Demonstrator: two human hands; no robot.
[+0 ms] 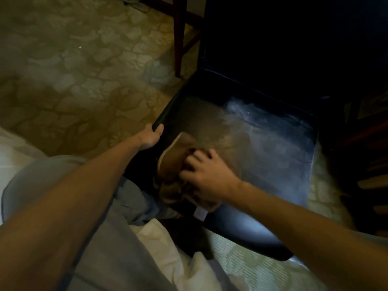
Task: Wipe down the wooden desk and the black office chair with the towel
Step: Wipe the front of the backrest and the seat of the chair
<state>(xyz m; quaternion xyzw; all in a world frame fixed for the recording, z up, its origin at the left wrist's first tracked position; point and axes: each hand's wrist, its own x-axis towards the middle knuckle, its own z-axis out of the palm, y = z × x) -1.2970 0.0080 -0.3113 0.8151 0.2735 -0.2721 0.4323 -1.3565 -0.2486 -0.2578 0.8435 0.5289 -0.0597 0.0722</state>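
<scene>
Wiping the black chair point(262, 156) seat now; right hand point(206, 175) grips the brown towel point(178, 158) on its near edge; left hand point(150, 136) clasps the seat's corner; far side looks dusty; desk barely shows.

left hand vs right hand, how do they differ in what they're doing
The left hand grips the side edge of the chair seat, fingers curled over the rim; the right hand lies on top of the seat, pressing on the brown towel. The left hand holds no cloth; the right hand's fingers are spread over the bunched towel. Both arms are bare and reach for the same black seat.
</scene>
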